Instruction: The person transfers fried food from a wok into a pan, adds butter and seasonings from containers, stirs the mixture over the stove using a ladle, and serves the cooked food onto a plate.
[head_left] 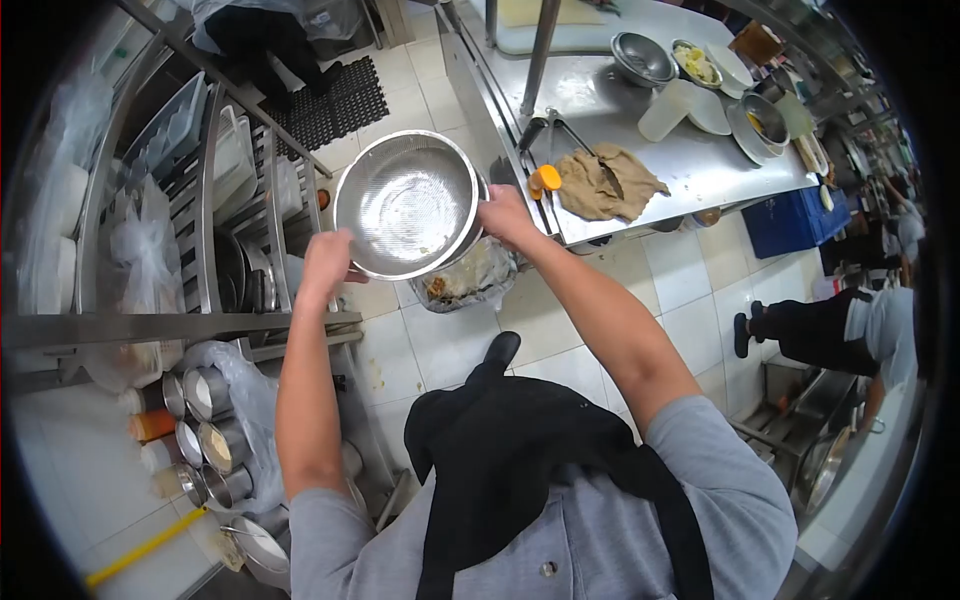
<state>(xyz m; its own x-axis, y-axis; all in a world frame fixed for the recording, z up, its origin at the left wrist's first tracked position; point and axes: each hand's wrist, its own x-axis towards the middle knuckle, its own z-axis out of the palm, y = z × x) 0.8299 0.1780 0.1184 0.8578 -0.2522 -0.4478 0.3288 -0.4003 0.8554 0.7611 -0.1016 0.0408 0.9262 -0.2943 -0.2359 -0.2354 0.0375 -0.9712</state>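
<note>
A round metal strainer (405, 205) with a perforated bowl is held out in front of me, its inside facing up. My left hand (328, 262) grips its rim at the lower left. On the right side, my right hand (508, 215) is closed on the rim, or on a second metal bowl whose edge shows just beneath; which one I cannot tell. A few small bits cling to the mesh near the bottom. Partly hidden below the strainer is a bin lined with clear plastic (478, 285), with food scraps in it.
To the right, a steel counter (600, 110) holds a brown cloth (607, 182), an orange-capped item (545, 178) and several bowls. A slatted rack (200, 190) with containers stands left. A blue crate (795, 222) and a co-worker (850, 325) are at right; another person (255, 40) is ahead.
</note>
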